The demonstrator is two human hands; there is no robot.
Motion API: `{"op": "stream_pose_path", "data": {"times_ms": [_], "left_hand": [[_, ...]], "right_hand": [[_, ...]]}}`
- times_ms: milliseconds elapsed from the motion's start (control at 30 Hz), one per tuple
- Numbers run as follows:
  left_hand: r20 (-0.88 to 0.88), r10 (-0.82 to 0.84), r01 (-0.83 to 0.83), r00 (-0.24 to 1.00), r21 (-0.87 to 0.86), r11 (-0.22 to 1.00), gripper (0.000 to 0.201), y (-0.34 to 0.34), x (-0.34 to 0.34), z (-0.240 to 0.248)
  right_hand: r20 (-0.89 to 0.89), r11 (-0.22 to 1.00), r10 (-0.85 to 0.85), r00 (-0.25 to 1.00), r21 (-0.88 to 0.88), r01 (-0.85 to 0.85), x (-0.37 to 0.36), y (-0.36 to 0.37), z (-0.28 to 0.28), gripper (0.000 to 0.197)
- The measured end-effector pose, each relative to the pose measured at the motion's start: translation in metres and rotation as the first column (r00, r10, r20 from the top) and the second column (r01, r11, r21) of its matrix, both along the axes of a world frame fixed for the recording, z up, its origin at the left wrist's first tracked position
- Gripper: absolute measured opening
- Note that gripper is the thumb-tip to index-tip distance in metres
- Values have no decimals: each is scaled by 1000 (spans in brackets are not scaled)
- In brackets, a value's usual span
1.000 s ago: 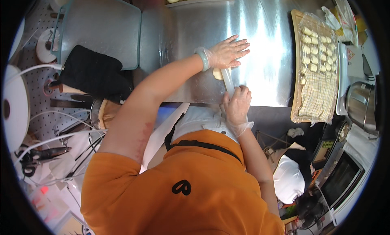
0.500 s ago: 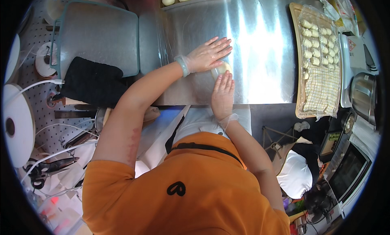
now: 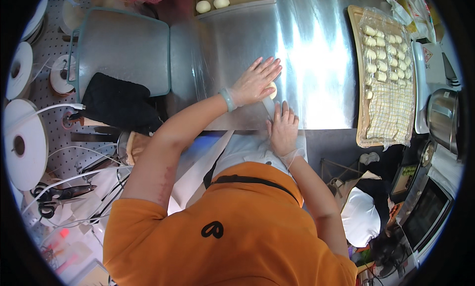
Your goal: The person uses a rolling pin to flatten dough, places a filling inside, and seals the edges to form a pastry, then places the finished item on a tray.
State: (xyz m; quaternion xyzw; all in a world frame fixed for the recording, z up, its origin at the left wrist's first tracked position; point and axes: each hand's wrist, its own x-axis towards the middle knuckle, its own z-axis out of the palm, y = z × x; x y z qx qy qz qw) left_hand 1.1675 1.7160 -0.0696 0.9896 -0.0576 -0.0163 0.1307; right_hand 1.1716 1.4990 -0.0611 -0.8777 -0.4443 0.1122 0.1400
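Note:
A small pale dough piece (image 3: 272,90) lies on the metal worktop (image 3: 232,44), partly covered by my left hand (image 3: 254,82). That hand is gloved, its fingers stretched out flat and pointing to the far right. Between my hands lies a pale, translucent strip or rod (image 3: 268,106); its kind is hard to make out. My right hand (image 3: 284,130), also gloved, is near the worktop's front edge beside the rod's near end. Its fingers are extended with the thumb apart. What lies under either palm is hidden.
A tray (image 3: 237,11) with several round dough balls stands at the far edge. On the right, a tan tray (image 3: 363,123) holds shaped dough pieces under plastic and a checked cloth. To the left are a teal-rimmed board (image 3: 123,48) and a black cloth (image 3: 114,100). A person (image 3: 361,214) is behind at right.
My right hand has shifted right and nearer to me, its thumb spreading away. My left hand stays by the dough piece, fingers still outstretched. The whole view has shifted slightly.

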Motion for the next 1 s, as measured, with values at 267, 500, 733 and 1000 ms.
{"op": "stream_pose_path", "data": {"times_ms": [267,500,733,1000], "left_hand": [[27,9,-10,1000,56,998,61,-25,55,12],[125,297,-283,947,-118,952,59,-29,77,4],[153,780,-737,607,-259,625,58,-13,8,41],[9,924,-923,383,21,383,63,-98,-34,-1]], "right_hand": [[-114,998,-52,992,-39,48,40,-14,4,57],[-544,1000,-23,839,-28,9,109,-14,6,34],[-52,829,548,835,168,-534,170,49,50,21],[-71,760,644,761,167,-628,149,68,11,43]]}}
